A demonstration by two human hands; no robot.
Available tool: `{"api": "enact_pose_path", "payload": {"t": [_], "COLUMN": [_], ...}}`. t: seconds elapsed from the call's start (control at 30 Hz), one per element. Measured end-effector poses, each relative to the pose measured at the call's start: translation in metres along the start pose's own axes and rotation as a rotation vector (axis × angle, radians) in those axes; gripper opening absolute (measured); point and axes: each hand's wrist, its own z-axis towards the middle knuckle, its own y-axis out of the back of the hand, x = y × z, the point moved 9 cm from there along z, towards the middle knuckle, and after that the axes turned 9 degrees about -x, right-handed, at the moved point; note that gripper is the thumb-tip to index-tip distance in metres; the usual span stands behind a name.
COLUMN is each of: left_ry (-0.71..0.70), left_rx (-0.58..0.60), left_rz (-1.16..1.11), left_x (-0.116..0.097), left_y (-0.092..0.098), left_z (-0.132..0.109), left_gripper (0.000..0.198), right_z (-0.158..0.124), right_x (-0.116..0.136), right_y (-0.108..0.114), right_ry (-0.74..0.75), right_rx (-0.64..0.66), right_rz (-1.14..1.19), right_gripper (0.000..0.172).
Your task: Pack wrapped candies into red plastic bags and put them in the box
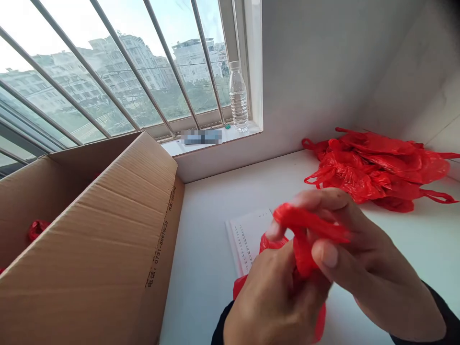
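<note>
- While both hands meet low in the foreground, a red plastic bag (305, 239) is bunched between them, held in the air just above the white worktop (204, 215), near its front edge.
- The left hand (276, 297) is seen from the back, and its grip is clamped round the lower part of the bag. Red plastic shows below the wrist.
- The right hand (362, 268) comes in from the right. Its grip is pinched together on a twisted strip of the same bag, with the thumb in front and the forefinger over the top.
- A printed sheet (247, 235) lies flat on the worktop just behind the hands and is partly hidden by them. Its text is too small to read.
- A pile of red bags (373, 172), crumpled and with handles trailing, lies on the worktop at the far right by the white wall, well apart from the hands.
- A large open cardboard box (108, 230) stands at the left with printing along one edge. A small red bundle (38, 227) shows inside it.
- On the window sill (172, 146) beyond, a clear water bottle (239, 98) stands upright at the right end, beside the frame.
- Slanting bars cross the window, with pale buildings outside.
</note>
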Motion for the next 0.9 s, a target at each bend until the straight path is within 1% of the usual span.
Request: {"api": "enact_pose_path", "payload": {"t": [0.07, 0.1, 0.17, 0.2, 0.27, 0.3, 0.4, 0.47, 0.53, 0.6, 0.67, 0.7, 0.77, 0.8, 0.83, 0.9], "left_ry": [0.03, 0.042, 0.041, 0.033, 0.025, 0.028, 0.055, 0.08, 0.102, 0.095, 0.064, 0.044, 0.0, -0.022, -0.047, -0.108], "left_rx": [0.021, 0.014, -0.035, -0.056, -0.116, -0.15, -0.242, -0.309, -0.339, -0.288, -0.18, -0.135, -0.071, -0.048, -0.03, -0.028], "left_rz": [-0.016, -0.063, -0.18, -0.22, -0.273, -0.292, -0.277, -0.241, -0.259, -0.308, -0.292, -0.255, -0.155, -0.109, -0.064, 0.038], "left_x": [0.0, -0.001, -0.005, -0.007, -0.007, -0.006, 0.002, 0.008, 0.013, 0.013, 0.009, 0.006, 0.0, -0.003, -0.006, -0.011], "left_y": [0.004, 0.008, 0.021, 0.026, 0.035, 0.039, 0.048, 0.058, 0.067, 0.07, 0.068, 0.067, 0.066, 0.065, 0.065, 0.067], "left_z": [0.004, 0.006, 0.009, 0.011, 0.011, 0.011, 0.011, 0.012, 0.013, 0.014, 0.015, 0.014, 0.012, 0.01, 0.008, 0.004], "left_gripper": [0.037, 0.04, 0.044, 0.045, 0.047, 0.047, 0.042, 0.036, 0.035, 0.033, 0.032, 0.031, 0.024, 0.02, 0.017, 0.013], "right_z": [0.007, 0.011, 0.018, 0.02, 0.024, 0.027, 0.032, 0.033, 0.03, 0.025, 0.02, 0.021, 0.027, 0.031, 0.034, 0.038], "right_x": [-0.002, -0.005, -0.017, -0.021, -0.026, -0.027, -0.029, -0.026, -0.02, -0.016, -0.016, -0.016, -0.017, -0.02, -0.026, -0.042], "right_y": [0.013, 0.019, 0.023, 0.021, 0.014, 0.011, 0.01, 0.015, 0.018, 0.015, 0.008, 0.007, 0.007, 0.007, 0.004, -0.004], "right_ry": [0.006, -0.024, -0.109, -0.138, -0.144, -0.137, -0.151, -0.153, -0.138, -0.126, -0.116, -0.097, -0.023, 0.005, 0.014, -0.035], "right_rx": [-0.013, -0.007, 0.073, 0.13, 0.22, 0.232, 0.181, 0.121, 0.11, 0.195, 0.308, 0.331, 0.296, 0.269, 0.264, 0.306], "right_rz": [-0.212, -0.318, -0.483, -0.523, -0.523, -0.5, -0.427, -0.387, -0.368, -0.381, -0.383, -0.376, -0.368, -0.37, -0.366, -0.343], "right_gripper": [0.033, 0.038, 0.043, 0.043, 0.035, 0.03, 0.016, 0.012, 0.009, 0.006, 0.007, 0.009, 0.016, 0.022, 0.03, 0.039]}}
